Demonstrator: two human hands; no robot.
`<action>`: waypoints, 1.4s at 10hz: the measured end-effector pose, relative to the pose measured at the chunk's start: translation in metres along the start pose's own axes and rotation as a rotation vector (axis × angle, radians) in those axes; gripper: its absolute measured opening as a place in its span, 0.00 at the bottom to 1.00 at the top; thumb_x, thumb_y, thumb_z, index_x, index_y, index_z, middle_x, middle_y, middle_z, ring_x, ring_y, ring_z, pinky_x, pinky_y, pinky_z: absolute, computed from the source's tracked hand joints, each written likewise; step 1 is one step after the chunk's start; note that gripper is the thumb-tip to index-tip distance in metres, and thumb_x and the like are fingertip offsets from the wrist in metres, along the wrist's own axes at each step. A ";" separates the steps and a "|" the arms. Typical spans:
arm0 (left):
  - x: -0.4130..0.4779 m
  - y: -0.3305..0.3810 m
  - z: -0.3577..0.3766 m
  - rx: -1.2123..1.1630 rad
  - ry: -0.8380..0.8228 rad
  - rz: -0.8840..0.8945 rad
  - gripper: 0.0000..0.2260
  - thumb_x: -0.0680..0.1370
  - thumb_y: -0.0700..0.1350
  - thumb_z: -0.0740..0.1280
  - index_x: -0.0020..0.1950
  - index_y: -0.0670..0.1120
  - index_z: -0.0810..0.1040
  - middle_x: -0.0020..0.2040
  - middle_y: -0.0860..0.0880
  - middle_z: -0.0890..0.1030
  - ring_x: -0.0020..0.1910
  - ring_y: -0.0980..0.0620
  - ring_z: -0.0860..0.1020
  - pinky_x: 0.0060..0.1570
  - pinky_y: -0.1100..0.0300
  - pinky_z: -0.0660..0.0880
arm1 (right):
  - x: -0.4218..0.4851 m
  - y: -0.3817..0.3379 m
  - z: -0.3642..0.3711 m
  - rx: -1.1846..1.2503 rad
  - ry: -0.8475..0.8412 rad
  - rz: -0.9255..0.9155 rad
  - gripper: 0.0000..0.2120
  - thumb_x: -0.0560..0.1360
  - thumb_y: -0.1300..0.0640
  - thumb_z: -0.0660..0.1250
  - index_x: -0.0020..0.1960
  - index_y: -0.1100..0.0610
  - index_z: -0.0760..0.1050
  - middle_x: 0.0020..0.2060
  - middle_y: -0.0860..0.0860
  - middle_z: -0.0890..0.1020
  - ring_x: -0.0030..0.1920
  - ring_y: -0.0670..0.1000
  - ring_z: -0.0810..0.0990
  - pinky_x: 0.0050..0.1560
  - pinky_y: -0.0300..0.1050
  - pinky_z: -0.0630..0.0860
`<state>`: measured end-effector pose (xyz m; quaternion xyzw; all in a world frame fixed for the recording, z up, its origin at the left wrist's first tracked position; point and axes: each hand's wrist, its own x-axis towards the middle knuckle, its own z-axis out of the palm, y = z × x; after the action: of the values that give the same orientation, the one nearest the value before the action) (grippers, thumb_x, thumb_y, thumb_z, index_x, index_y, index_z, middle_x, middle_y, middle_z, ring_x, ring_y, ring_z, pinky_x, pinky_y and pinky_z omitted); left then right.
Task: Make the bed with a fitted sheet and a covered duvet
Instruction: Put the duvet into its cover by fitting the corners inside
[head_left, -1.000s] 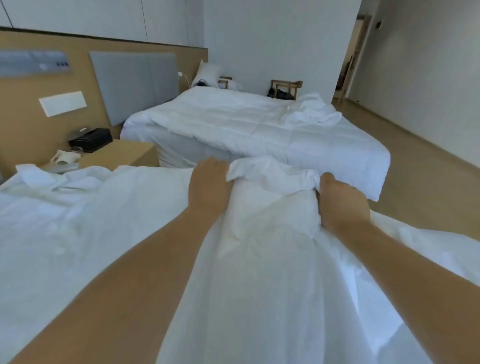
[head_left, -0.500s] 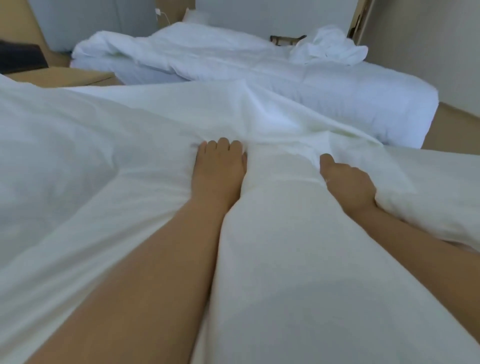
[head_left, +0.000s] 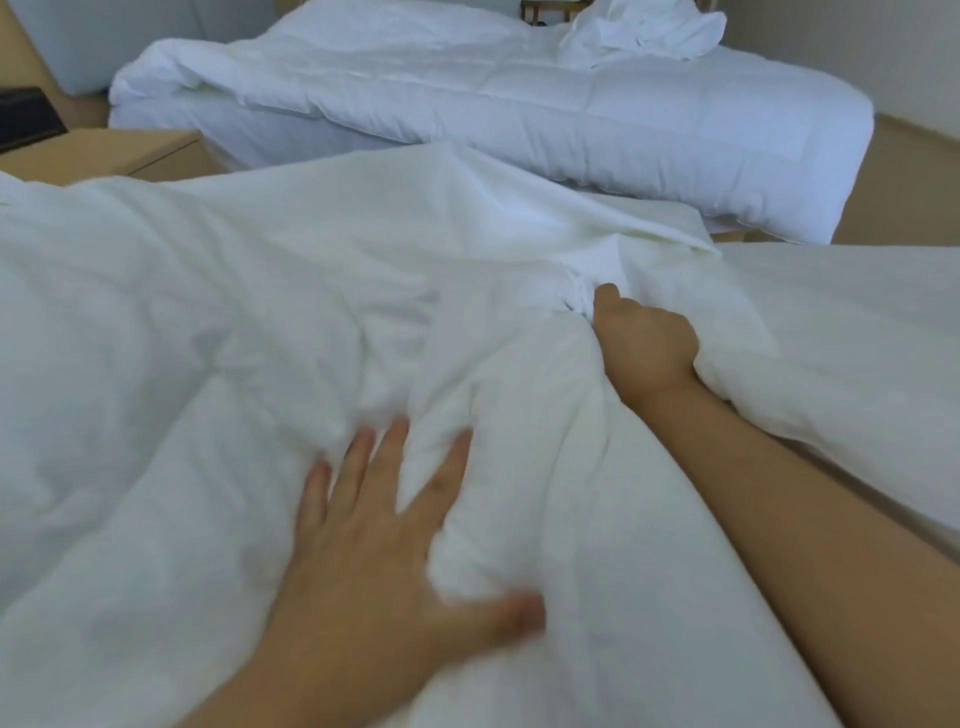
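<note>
The white duvet spreads beneath both your hands and far out to their left. Beyond your right hand, which clutches a bunched fold of it, lies a second bed. Your left hand lies flat on the duvet, fingers spread.

A second bed, wooden nightstand beside it, seemingly tan floor

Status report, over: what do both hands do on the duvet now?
Left hand open, fingers spread on the duvet. Right hand grips a bunched fold of it. Nothing in the way.
</note>
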<state>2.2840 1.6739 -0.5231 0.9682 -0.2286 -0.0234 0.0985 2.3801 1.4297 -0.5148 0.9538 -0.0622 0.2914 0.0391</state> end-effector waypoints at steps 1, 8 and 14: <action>0.026 0.000 0.007 -0.016 0.052 -0.006 0.40 0.48 0.83 0.35 0.55 0.76 0.20 0.73 0.58 0.30 0.72 0.57 0.30 0.67 0.56 0.27 | 0.002 -0.005 -0.001 -0.213 0.073 -0.054 0.11 0.54 0.63 0.77 0.35 0.57 0.80 0.25 0.50 0.76 0.23 0.49 0.74 0.22 0.38 0.65; 0.009 0.013 -0.020 0.005 -0.039 -0.097 0.34 0.74 0.70 0.51 0.77 0.59 0.49 0.78 0.45 0.44 0.76 0.45 0.43 0.72 0.47 0.40 | -0.217 -0.062 -0.153 0.191 -1.038 0.068 0.61 0.40 0.14 0.47 0.60 0.33 0.15 0.60 0.52 0.14 0.60 0.57 0.13 0.52 0.68 0.18; -0.257 0.030 0.015 -0.018 -0.208 -0.184 0.38 0.60 0.78 0.30 0.65 0.66 0.23 0.72 0.46 0.25 0.70 0.44 0.26 0.57 0.40 0.20 | -0.323 -0.141 -0.266 0.350 -0.732 0.213 0.32 0.76 0.35 0.46 0.77 0.46 0.48 0.77 0.55 0.45 0.76 0.55 0.43 0.72 0.52 0.38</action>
<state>2.0394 1.7602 -0.5314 0.9766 -0.1474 -0.1347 0.0801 1.9875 1.6300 -0.4815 0.9749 -0.1197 -0.0585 -0.1784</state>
